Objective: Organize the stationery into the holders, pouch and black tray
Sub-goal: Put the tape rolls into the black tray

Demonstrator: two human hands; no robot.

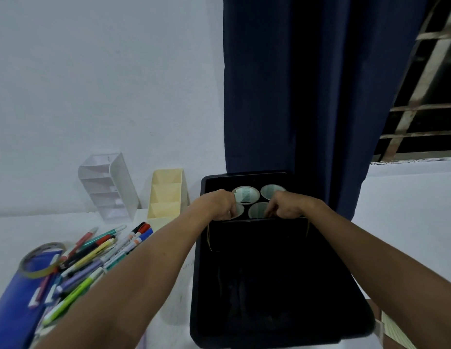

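A black tray (pixel 201 273) lies on the white table, right of centre. Inside its far end stands a black holder (pixel 257 235) with round white-lined tubes (pixel 246 193). My left hand (pixel 219 205) grips the holder's top edge at its left side, fingers curled into a tube. My right hand (pixel 286 205) grips the same edge at the right. A heap of pens and markers (pixel 93 258) lies at the left, partly on a blue pouch (pixel 15 303). A tape roll (pixel 41 260) rests on the pouch.
A clear tiered holder (pixel 107 187) and a cream tiered holder (pixel 167 195) stand against the white wall behind the pens. A dark blue curtain (pixel 307 96) hangs behind the tray. A barred window (pixel 426 96) is at the upper right.
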